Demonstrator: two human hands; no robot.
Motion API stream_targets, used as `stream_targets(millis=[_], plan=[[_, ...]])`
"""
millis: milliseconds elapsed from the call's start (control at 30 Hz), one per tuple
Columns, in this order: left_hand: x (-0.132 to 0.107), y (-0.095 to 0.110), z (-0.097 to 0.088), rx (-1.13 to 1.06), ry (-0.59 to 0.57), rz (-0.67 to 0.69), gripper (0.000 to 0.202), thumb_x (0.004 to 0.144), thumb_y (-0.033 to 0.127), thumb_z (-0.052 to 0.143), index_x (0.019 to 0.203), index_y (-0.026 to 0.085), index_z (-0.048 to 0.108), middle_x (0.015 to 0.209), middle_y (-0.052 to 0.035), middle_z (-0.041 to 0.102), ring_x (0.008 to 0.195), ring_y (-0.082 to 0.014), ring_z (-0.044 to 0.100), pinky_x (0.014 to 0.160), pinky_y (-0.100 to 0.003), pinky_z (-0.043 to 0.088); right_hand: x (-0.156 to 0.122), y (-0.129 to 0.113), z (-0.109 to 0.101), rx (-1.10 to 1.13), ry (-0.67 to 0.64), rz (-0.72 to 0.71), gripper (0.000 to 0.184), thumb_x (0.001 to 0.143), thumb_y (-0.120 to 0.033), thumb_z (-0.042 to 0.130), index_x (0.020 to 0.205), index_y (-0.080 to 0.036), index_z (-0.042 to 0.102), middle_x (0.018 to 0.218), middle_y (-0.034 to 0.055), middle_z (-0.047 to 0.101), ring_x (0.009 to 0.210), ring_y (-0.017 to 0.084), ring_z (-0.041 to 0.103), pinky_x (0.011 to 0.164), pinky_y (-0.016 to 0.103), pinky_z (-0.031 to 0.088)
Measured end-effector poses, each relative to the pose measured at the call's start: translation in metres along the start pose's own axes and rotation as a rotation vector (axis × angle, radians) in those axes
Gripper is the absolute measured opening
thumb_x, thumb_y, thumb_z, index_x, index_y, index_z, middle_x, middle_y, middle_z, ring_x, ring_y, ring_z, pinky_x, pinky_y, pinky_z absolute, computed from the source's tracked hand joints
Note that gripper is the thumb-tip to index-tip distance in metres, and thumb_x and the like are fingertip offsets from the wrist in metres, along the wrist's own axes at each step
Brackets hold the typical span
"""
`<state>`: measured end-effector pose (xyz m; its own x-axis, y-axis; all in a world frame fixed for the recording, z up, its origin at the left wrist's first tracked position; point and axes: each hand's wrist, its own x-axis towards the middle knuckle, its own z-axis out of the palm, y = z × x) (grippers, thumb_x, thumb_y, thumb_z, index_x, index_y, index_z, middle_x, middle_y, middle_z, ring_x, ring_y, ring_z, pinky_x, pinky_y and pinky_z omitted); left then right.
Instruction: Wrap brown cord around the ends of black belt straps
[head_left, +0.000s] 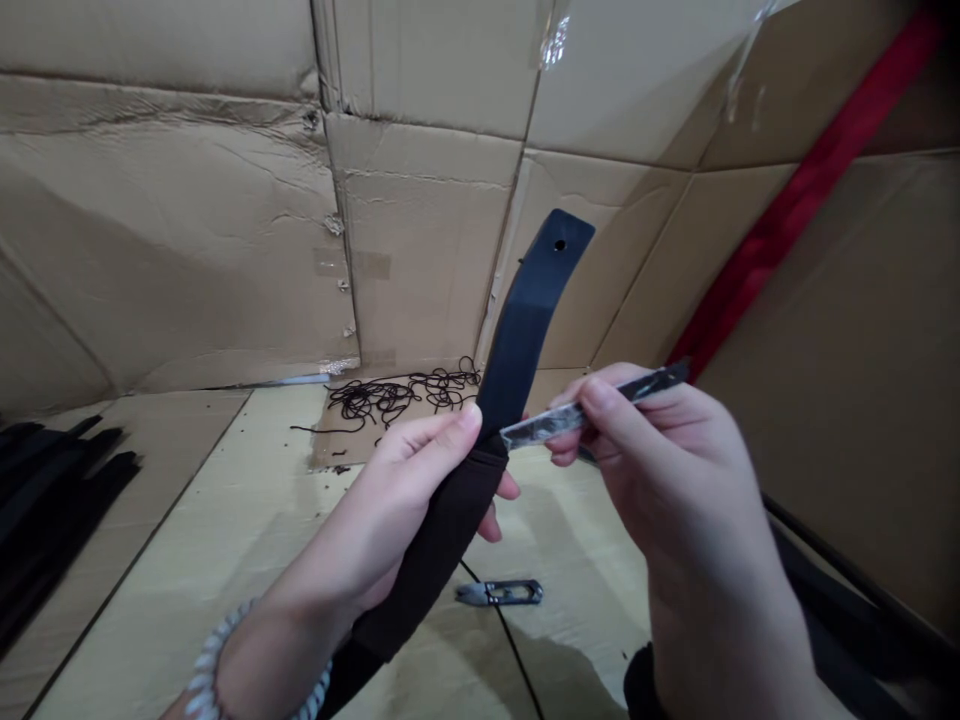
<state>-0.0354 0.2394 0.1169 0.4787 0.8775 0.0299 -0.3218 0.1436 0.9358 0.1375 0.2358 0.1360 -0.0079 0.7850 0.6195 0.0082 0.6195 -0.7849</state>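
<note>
Fingers (450,425) of left hand (397,510) clamped round long dark strap with black plastic end (517,340), right hand (660,470) pinching slim metal blade (555,422) touching strap, small metal snips (501,593) on cardboard floor (247,500).

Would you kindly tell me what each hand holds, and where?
Left hand grips the dark strap at its middle; right hand pinches a thin metal tool near its rear end.

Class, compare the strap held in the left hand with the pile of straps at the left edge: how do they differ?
The held strap is lifted and curves upward, gripped by the left hand; the piled straps lie flat on the surface. The held strap shows a hole near its end; none is visible on the piled straps. Both are dark.
</note>
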Motion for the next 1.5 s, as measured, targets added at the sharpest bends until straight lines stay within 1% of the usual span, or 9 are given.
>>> stream_targets(millis=[367, 533, 633, 800, 867, 967, 1067, 1200, 1500], plan=[[0.0, 0.0, 0.0, 0.053, -0.004, 0.098, 0.04, 0.092, 0.048, 0.052, 0.081, 0.013, 0.068, 0.067, -0.0019, 0.065, 0.05, -0.0072, 0.058, 0.048, -0.016, 0.042, -0.004, -0.003, 0.021, -0.042, 0.005, 0.029, 0.015, 0.086, -0.019, 0.067, 0.071, -0.018, 0.067, 0.056, -0.0047, 0.063, 0.05, 0.006, 0.061, 0.05, 0.013, 0.049], [0.003, -0.003, -0.001, -0.029, -0.018, 0.058, 0.037, 0.092, 0.046, 0.054, 0.086, 0.013, 0.069, 0.072, -0.003, 0.066, 0.053, -0.008, 0.058, 0.051, -0.018, 0.046, -0.003, 0.001, 0.026, -0.106, -0.021, 0.005, 0.033, 0.091, -0.022, 0.06, 0.058, -0.016, 0.062, 0.054, -0.0032, 0.061, 0.051, 0.006, 0.059, 0.05, 0.014, 0.047], [0.005, -0.003, -0.002, -0.027, -0.038, 0.02, 0.04, 0.092, 0.049, 0.053, 0.091, 0.013, 0.069, 0.07, -0.0029, 0.066, 0.052, -0.0079, 0.059, 0.05, -0.017, 0.042, -0.002, 0.005, 0.021, -0.028, 0.09, -0.044, 0.03, 0.092, -0.023, 0.058, 0.064, -0.017, 0.065, 0.061, -0.0027, 0.061, 0.056, 0.007, 0.059, 0.053, 0.017, 0.048], [0.002, 0.001, -0.003, -0.046, 0.015, 0.01, 0.04, 0.094, 0.05, 0.049, 0.103, 0.017, 0.069, 0.07, -0.0009, 0.065, 0.052, -0.0073, 0.057, 0.051, -0.018, 0.042, 0.007, 0.004, 0.001, 0.161, 0.477, -0.179, 0.028, 0.09, -0.016, 0.053, 0.064, -0.016, 0.063, 0.059, -0.0016, 0.058, 0.045, 0.008, 0.051, 0.042, 0.02, 0.041], [0.001, 0.002, -0.003, -0.06, 0.022, 0.02, 0.04, 0.094, 0.049, 0.049, 0.103, 0.017, 0.07, 0.071, -0.0013, 0.065, 0.054, -0.0078, 0.058, 0.053, -0.018, 0.044, 0.008, 0.002, -0.003, 0.139, 0.506, -0.186, 0.027, 0.091, -0.018, 0.051, 0.067, -0.017, 0.063, 0.067, 0.0005, 0.059, 0.055, 0.011, 0.057, 0.049, 0.023, 0.046], [0.0, 0.001, -0.002, -0.093, 0.025, 0.032, 0.038, 0.094, 0.048, 0.05, 0.101, 0.017, 0.071, 0.073, -0.0019, 0.066, 0.056, -0.0086, 0.059, 0.055, -0.019, 0.045, 0.001, 0.0, 0.002, -0.1, 0.376, -0.192, 0.026, 0.097, -0.027, 0.048, 0.077, -0.02, 0.064, 0.084, 0.0036, 0.064, 0.08, 0.016, 0.063, 0.068, 0.029, 0.051], [0.0, 0.001, -0.003, -0.141, 0.061, 0.049, 0.034, 0.092, 0.047, 0.055, 0.101, 0.02, 0.072, 0.077, -0.0019, 0.068, 0.059, -0.0093, 0.062, 0.054, -0.018, 0.046, -0.011, -0.004, 0.012, -0.405, 0.144, -0.253, 0.021, 0.098, -0.025, 0.046, 0.097, -0.022, 0.067, 0.082, 0.0022, 0.065, 0.072, 0.014, 0.061, 0.065, 0.027, 0.048], [-0.003, 0.004, -0.004, -0.198, 0.063, 0.07, 0.029, 0.089, 0.046, 0.06, 0.101, 0.023, 0.073, 0.076, -0.0006, 0.068, 0.059, -0.0085, 0.061, 0.051, -0.016, 0.043, -0.018, -0.01, 0.021, -0.547, -0.257, -0.336, 0.028, 0.092, -0.011, 0.053, 0.117, -0.019, 0.064, 0.079, -0.0003, 0.069, 0.065, 0.011, 0.062, 0.061, 0.023, 0.048], [-0.004, 0.004, -0.006, -0.207, 0.042, 0.09, 0.03, 0.09, 0.044, 0.06, 0.102, 0.02, 0.074, 0.073, -0.0012, 0.066, 0.06, -0.0079, 0.06, 0.062, -0.018, 0.049, -0.014, -0.002, 0.023, -0.356, -0.34, -0.274, 0.021, 0.088, -0.011, 0.059, 0.103, -0.019, 0.071, 0.069, -0.0009, 0.068, 0.054, 0.009, 0.059, 0.045, 0.02, 0.043]])
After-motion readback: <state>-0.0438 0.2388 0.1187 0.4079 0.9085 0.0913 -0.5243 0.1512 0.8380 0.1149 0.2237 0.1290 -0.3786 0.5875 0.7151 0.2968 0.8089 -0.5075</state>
